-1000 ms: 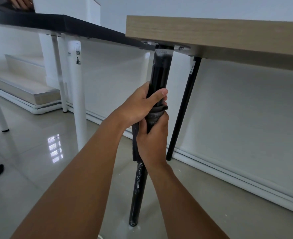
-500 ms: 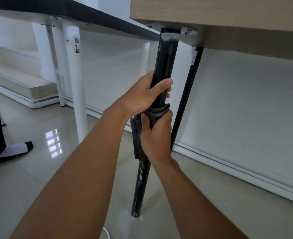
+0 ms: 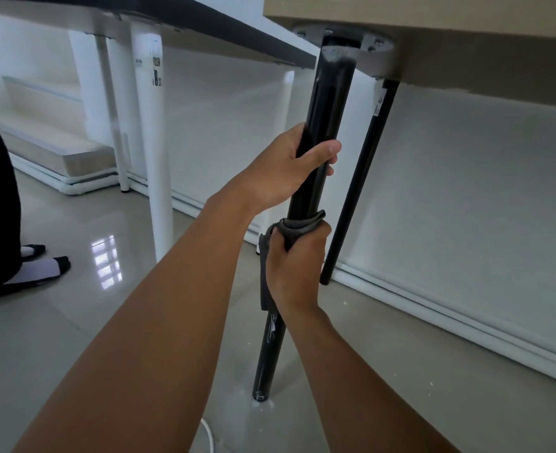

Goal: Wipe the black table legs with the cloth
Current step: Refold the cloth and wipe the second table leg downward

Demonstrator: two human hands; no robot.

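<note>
Black round metal table leg [image 3: 327,125], nearest the person, runs up through both hands to the wooden tabletop. Left hand [image 3: 289,171] grips it bare, above; right hand [image 3: 294,269], just below, clenches the dark grey cloth [image 3: 297,225] round it. Likely trouble: the cloth's loose tail, hanging left of the right hand, could bunch and skip patches; the thinner black rear leg [image 3: 358,178] beyond remains undone.

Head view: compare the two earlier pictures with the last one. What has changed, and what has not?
The right hand, gripping the grey cloth round the near black leg, has slid down it, opening a gap below the left hand. Both grips stayed; the left hand kept its place on the leg.
</note>
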